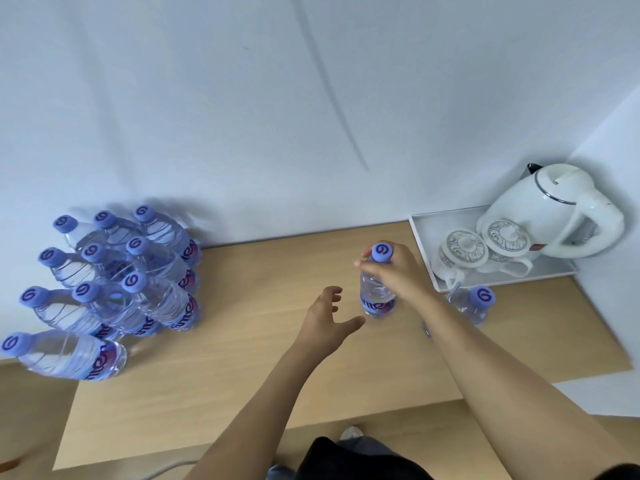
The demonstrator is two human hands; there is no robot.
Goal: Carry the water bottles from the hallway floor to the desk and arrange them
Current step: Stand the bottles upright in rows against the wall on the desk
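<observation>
Water bottle (376, 289), clear, purple cap, upright on desk (242, 358), right hand (398, 271) gripping its neck, left hand (329, 317) spread wide beside

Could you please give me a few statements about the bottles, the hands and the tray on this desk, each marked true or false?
1. The right hand grips a bottle near its cap. True.
2. The left hand holds a bottle. False: its fingers are spread and hold nothing.
3. The white kettle stands on the tray. True.
4. The bottle group stands at the desk's right end. False: it is at the left end.
5. Another bottle stands just in front of the tray. True.
</observation>
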